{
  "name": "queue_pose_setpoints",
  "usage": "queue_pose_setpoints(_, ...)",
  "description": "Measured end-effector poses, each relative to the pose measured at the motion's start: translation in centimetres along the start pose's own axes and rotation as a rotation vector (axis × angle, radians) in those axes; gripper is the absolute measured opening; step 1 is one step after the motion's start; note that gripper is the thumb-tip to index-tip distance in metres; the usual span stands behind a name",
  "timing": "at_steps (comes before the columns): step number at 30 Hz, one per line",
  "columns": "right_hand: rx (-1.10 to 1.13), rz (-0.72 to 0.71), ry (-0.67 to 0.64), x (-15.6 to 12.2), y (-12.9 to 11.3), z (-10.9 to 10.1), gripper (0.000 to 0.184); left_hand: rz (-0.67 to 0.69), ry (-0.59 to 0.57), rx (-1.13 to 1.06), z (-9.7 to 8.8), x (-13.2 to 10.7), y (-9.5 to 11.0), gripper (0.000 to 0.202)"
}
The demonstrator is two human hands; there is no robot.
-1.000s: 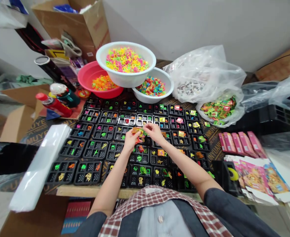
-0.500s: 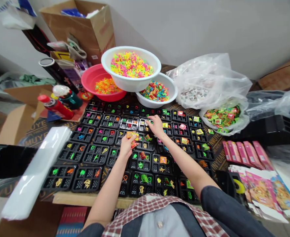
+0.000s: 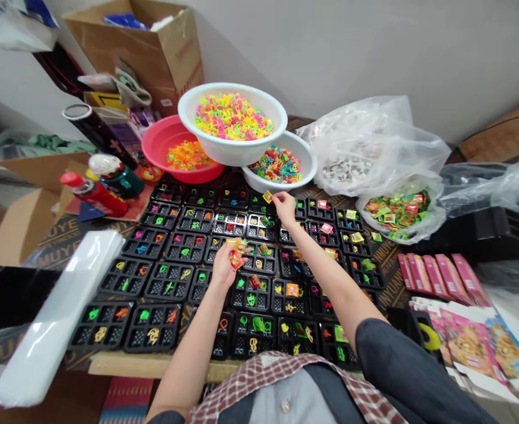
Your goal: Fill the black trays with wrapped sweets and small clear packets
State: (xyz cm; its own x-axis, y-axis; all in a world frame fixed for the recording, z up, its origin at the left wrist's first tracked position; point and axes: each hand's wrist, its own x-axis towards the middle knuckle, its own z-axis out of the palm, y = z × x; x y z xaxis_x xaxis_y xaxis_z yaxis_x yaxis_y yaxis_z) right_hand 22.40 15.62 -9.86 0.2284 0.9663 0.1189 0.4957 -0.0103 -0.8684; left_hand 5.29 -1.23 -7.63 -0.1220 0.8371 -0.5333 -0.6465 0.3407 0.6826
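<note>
My right hand [image 3: 285, 207] pinches a small yellow packet [image 3: 267, 196] over a black compartment tray in the back row. Several small packets [image 3: 237, 259], orange, yellow and red, are gripped in my left hand [image 3: 224, 265], which hovers above the middle trays. Rows of black trays [image 3: 151, 327] cover the table, their compartments holding small coloured plastic pieces such as a green one [image 3: 251, 300]. Many trays toward the right also carry a packet, for instance an orange packet [image 3: 292, 290].
Behind the trays stand a white basin [image 3: 232, 150], a red basin [image 3: 157, 141] and another white basin [image 3: 306, 171], all with small plastic pieces. A bag of packets [image 3: 398, 215] and pink boxes [image 3: 447, 280] lie right. Plastic sleeves [image 3: 60, 318] and bottles [image 3: 95, 194] are left.
My right hand has moved away from me, toward the back row, and a yellow packet now shows in its fingertips. My left hand stays nearly in place with its packets.
</note>
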Motion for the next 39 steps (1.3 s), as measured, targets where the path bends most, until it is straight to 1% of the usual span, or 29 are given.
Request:
queue_pose_setpoints(2,-0.105,0.045,0.009,1.8,0.3,0.6,0.016,-0.006,-0.001,-0.011,-0.3,0.1,0.1,0.017)
queue_pose_setpoints(5,-0.225,0.056,-0.037,2.4,0.2,0.9,0.015,-0.012,0.000,-0.001,-0.7,0.3,0.2,0.022)
queue_pose_setpoints(7,-0.257,0.014,-0.029,1.6,-0.4,0.8,0.018,0.001,0.013,0.014,-0.9,0.4,0.3,0.028)
queue_pose_setpoints(9,-0.218,-0.084,-0.038,-0.3,-1.2,0.7,0.025,0.027,0.032,0.030,-1.0,0.4,0.4,0.034)
queue_pose_setpoints(10,-0.171,-0.141,-0.099,-1.6,-1.8,0.6,0.027,0.044,0.041,0.040,-1.0,0.4,0.4,0.037)
queue_pose_setpoints(11,-0.111,-0.194,-0.209,-3.1,-2.4,0.6,0.028,0.061,0.046,0.054,-0.9,0.4,0.4,0.040)
queue_pose_setpoints(12,-0.045,-0.232,-0.362,-4.6,-3.0,0.5,0.029,0.077,0.048,0.072,-0.9,0.3,0.4,0.043)
queue_pose_setpoints(14,0.072,-0.253,-0.673,-7.5,-4.2,0.4,0.030,0.106,0.035,0.113,-0.7,0.2,0.3,0.048)
queue_pose_setpoints(15,0.117,-0.243,-0.784,-8.6,-4.7,0.4,0.029,0.121,0.023,0.134,-0.7,0.0,0.3,0.049)
queue_pose_setpoints(16,0.152,-0.225,-0.856,-9.4,-5.1,0.3,0.029,0.133,0.011,0.153,-0.6,-0.1,0.2,0.049)
queue_pose_setpoints(18,0.193,-0.197,-0.913,-10.0,-5.7,0.3,0.027,0.152,-0.003,0.179,-0.6,-0.2,0.2,0.048)
queue_pose_setpoints(19,0.198,-0.192,-0.903,-9.7,-5.9,0.5,0.026,0.155,-0.001,0.182,-0.6,-0.3,0.3,0.047)
queue_pose_setpoints(20,0.192,-0.192,-0.865,-9.1,-6.0,0.8,0.025,0.153,0.007,0.175,-0.6,-0.3,0.4,0.046)
queue_pose_setpoints(21,0.176,-0.198,-0.789,-8.3,-6.1,1.2,0.023,0.147,0.020,0.156,-0.7,-0.2,0.5,0.045)
queue_pose_setpoints(22,0.144,-0.209,-0.682,-7.2,-6.2,1.9,0.021,0.139,0.038,0.125,-0.8,-0.2,0.7,0.043)
queue_pose_setpoints(24,0.028,-0.232,-0.452,-4.7,-6.3,3.7,0.019,0.111,0.075,0.036,-0.9,-0.1,1.2,0.038)
queue_pose_setpoints(25,-0.053,-0.237,-0.367,-3.4,-6.3,4.7,0.021,0.090,0.083,-0.014,-1.1,-0.1,1.5,0.034)
queue_pose_setpoints(27,-0.234,-0.238,-0.276,-1.2,-6.2,6.7,0.025,0.038,0.077,-0.101,-1.3,0.0,2.0,0.026)
queue_pose_setpoints(29,-0.388,-0.229,-0.245,0.5,-6.1,8.3,0.029,-0.007,0.070,-0.159,-1.5,0.0,2.3,0.020)
queue_pose_setpoints(31,-0.494,-0.229,-0.236,1.6,-6.0,9.3,0.031,-0.029,0.091,-0.194,-1.7,0.1,2.5,0.019)
queue_pose_setpoints(34,-0.582,-0.248,-0.281,1.7,-6.0,9.7,0.028,-0.029,0.125,-0.224,-2.0,0.2,2.6,0.018)
queue_pose_setpoints(36,-0.541,-0.307,-0.281,0.6,-6.3,9.1,0.025,-0.011,0.129,-0.233,-2.4,0.5,2.5,0.017)
queue_pose_setpoints(37,-0.477,-0.344,-0.285,-0.4,-6.6,8.7,0.026,-0.002,0.131,-0.232,-2.7,0.6,2.5,0.017)
queue_pose_setpoints(38,-0.390,-0.377,-0.321,-1.7,-6.9,8.1,0.027,0.009,0.136,-0.227,-2.9,0.8,2.4,0.017)
queue_pose_setpoints(39,-0.291,-0.398,-0.407,-3.2,-7.2,7.4,0.028,0.022,0.142,-0.218,-3.1,0.9,2.3,0.017)
